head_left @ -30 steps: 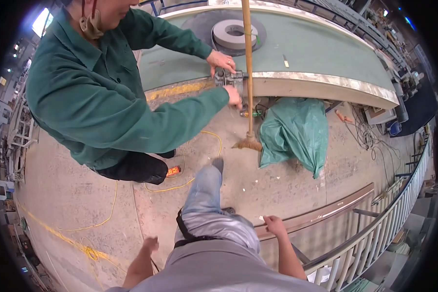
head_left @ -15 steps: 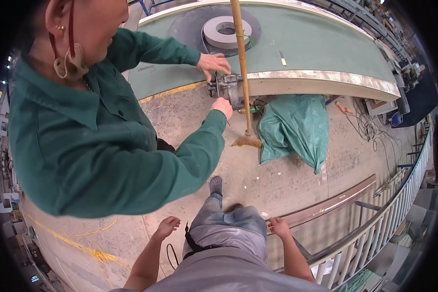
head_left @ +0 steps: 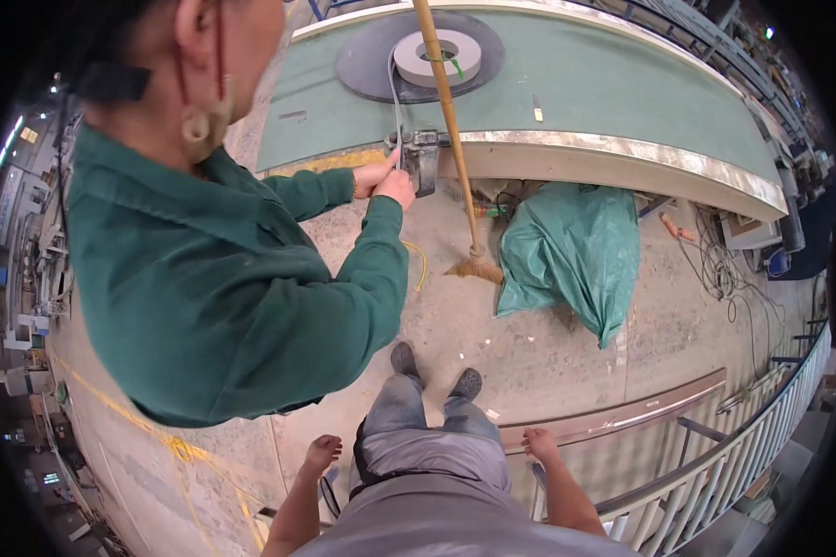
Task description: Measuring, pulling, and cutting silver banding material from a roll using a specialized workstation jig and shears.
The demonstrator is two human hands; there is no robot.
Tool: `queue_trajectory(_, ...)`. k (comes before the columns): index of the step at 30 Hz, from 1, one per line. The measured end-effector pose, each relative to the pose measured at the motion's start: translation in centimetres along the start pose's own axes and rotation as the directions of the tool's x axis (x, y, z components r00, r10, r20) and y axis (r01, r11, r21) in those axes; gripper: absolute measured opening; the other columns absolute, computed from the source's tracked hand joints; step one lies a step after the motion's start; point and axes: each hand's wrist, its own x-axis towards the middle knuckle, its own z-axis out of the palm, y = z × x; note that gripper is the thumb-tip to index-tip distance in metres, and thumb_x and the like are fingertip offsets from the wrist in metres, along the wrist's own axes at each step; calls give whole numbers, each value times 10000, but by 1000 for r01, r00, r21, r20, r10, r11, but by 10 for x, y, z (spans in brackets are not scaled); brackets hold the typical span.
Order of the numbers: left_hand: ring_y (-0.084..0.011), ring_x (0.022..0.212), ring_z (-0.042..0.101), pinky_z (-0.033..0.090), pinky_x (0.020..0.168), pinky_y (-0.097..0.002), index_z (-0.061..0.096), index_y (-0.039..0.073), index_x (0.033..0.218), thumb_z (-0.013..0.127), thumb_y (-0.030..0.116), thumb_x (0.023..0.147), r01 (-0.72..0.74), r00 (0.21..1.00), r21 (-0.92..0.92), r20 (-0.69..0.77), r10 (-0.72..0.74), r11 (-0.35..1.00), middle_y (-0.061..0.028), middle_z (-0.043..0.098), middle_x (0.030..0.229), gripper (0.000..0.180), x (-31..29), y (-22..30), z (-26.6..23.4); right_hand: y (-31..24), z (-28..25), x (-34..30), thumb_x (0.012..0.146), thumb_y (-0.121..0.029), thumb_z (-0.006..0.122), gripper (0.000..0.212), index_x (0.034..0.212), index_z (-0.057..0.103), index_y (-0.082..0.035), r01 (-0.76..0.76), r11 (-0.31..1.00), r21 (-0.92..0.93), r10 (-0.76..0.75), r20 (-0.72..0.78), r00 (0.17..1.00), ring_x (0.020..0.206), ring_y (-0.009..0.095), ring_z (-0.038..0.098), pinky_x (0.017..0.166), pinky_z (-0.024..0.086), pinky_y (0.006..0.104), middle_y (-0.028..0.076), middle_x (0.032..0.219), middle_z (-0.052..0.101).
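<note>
My left hand [head_left: 323,451] hangs beside my left thigh, its fingers curled in loosely with nothing visible in them. On the other side, my right hand [head_left: 540,444] hangs by my right thigh, also loosely curled and holding nothing that I can see. Neither hand touches any object. At the left stands a co-worker in a green shirt [head_left: 241,306]; that person's two hands [head_left: 387,181] come together on a thin light strip [head_left: 397,102]. The strip runs from a pale roll [head_left: 460,67] to a dark metal device [head_left: 425,162] at the table edge.
The roll sits on a dark disc [head_left: 358,70] on the green table [head_left: 613,93]; a knife [head_left: 538,110] lies there. A broom [head_left: 455,130] leans against the edge beside a green plastic bag [head_left: 571,251]. Cables [head_left: 715,265] lie at right, near a railing [head_left: 715,464].
The co-worker's hands have moved from either side of the device to meet on the strip. My feet are further apart, and both my hands still hang low at my sides.
</note>
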Motion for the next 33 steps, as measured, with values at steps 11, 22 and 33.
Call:
queue_trajectory(11, -182, 823, 650, 532, 711, -327, 608, 56, 1028, 544, 265, 941, -51, 997, -83, -55, 46, 995, -67, 657, 932, 235, -20, -12, -8, -48, 22, 21, 944, -347, 484, 419, 937, 634, 44, 88, 993, -72, -80, 110, 991, 568, 168, 597, 540, 506, 303, 118, 751, 658)
queue_trajectory(22, -190, 795, 641, 530, 685, -328, 608, 41, 1026, 532, 255, 939, 59, 996, -178, -56, -70, 982, -83, 658, 907, 243, -45, -91, 26, -111, 15, 20, 930, -352, 508, 411, 956, 655, 31, 200, 963, -181, -171, 163, 972, 646, 161, 630, 590, 518, 306, 111, 806, 686)
queue_trajectory(33, -175, 742, 634, 527, 656, -319, 616, 57, 1010, 542, 224, 926, 118, 993, -176, -3, -120, 977, -76, 660, 871, 201, -50, -92, 40, -99, -6, 46, 928, -365, 509, 412, 945, 670, 13, 367, 871, -326, -334, 155, 930, 652, 184, 632, 629, 521, 319, 111, 808, 692)
